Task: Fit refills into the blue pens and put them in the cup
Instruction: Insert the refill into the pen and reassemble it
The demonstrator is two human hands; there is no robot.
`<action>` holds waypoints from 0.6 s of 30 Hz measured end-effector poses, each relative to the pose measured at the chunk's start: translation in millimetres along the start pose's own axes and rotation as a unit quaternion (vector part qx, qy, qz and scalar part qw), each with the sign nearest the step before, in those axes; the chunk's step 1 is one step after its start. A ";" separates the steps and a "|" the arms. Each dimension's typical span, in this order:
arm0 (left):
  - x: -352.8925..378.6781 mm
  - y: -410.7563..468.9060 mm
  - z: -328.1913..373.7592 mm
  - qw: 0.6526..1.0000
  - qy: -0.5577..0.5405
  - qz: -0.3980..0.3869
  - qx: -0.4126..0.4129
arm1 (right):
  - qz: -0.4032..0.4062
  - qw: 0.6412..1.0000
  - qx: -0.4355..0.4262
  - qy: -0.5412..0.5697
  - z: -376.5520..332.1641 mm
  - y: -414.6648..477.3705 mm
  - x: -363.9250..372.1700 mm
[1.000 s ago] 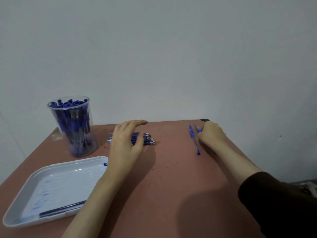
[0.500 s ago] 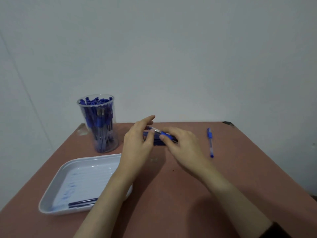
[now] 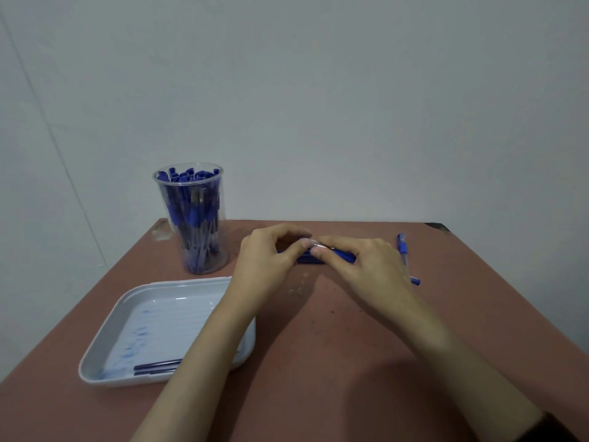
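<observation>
The left hand was held above the worktop with its fingers curled and its thumb and forefinger brought together in a pinch. The right hand was set opposite it, fingers curled round the barrel of a blue pen. The two hands met fingertip to fingertip at the silver tip end of that pen, where the left-hand pinch was applied (whether a refill was gripped there as well could not be made out). The pen was held roughly level, just above a bundle of dark blue refills laid on the worktop behind the hands.

A second pen was laid on the worktop just beyond the right hand and was partly hidden by it. A clear cup, packed with upright blue pens, was stood near the far left corner, well apart from the hands. A white tray was placed near the left edge, under the left forearm, with ink smears and a few refills lying along its near side.

The worktop was reddish brown and lightly speckled. A plain pale grey wall was seen behind it. A dark sleeve was visible at the right wrist.
</observation>
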State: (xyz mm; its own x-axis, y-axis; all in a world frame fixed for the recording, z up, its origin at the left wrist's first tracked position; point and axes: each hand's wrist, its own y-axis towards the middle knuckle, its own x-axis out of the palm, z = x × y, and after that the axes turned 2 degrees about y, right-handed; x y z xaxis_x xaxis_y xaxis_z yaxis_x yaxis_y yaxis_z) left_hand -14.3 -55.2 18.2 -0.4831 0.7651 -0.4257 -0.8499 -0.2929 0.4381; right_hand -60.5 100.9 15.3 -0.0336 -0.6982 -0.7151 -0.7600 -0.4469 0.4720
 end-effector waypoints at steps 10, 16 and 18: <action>5.2 -5.8 -3.8 0.964 0.106 -0.236 -0.060 | -0.008 0.994 0.108 0.026 20.3 10.2 1.9; 7.7 -8.4 -5.2 0.955 0.118 -0.268 -0.039 | 0.019 0.964 0.118 0.238 11.0 10.7 2.8; 10.5 -6.3 -4.9 0.980 0.068 -0.176 -0.058 | -0.002 0.924 0.161 0.346 5.0 11.0 -0.7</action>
State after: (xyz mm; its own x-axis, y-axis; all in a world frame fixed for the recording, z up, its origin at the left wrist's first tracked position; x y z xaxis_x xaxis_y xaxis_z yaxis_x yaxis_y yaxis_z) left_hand -15.1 -48.1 7.0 -0.1732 0.7493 -0.6391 -0.9832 -0.0940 0.1562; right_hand -72.1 99.2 18.4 0.3080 -0.9375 -0.1618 -0.9171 -0.3378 0.2119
